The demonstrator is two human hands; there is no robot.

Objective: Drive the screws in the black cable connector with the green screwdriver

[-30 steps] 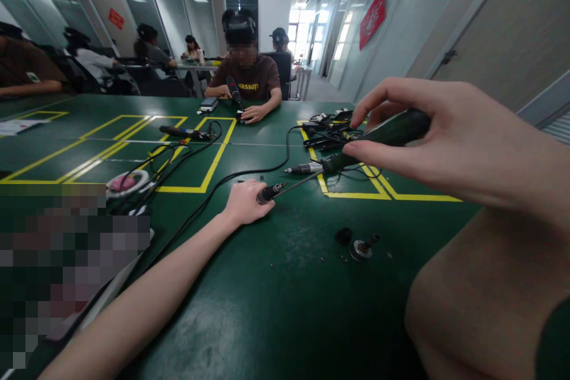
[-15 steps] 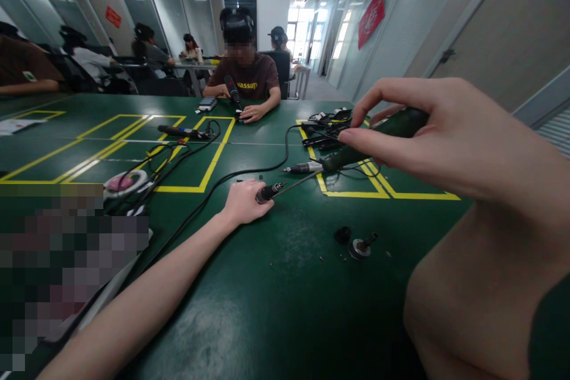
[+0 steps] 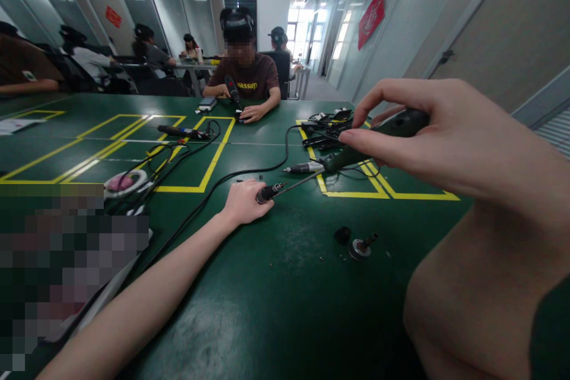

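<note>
My left hand [image 3: 244,203] rests on the green table, wrapped round what looks like an electric screwdriver [image 3: 267,193], a black cylinder with its front end showing. Most of its body is hidden in my fist. Between thumb and fingers, my right hand [image 3: 427,130] grips the dark green handle of a screwdriver [image 3: 345,158]. Its thin metal shaft slants down left to the front end of the black tool; whether the tip touches a screw there, I cannot tell. Nearer me on the table lie a black cap [image 3: 342,234] and a round metal part with a stem [image 3: 360,247].
Behind the screwdriver lie a grey-black pen-shaped tool [image 3: 303,168] and a heap of black tools and cables [image 3: 327,130]. Further left are another corded tool [image 3: 182,132] and a tape roll [image 3: 125,183]. A person [image 3: 244,74] sits opposite, holding a tool. A black cable [image 3: 249,171] crosses the table.
The screwdriver's handle has turned slightly in my right hand, so a hole in its end now shows. Both hands stay in nearly the same place.
</note>
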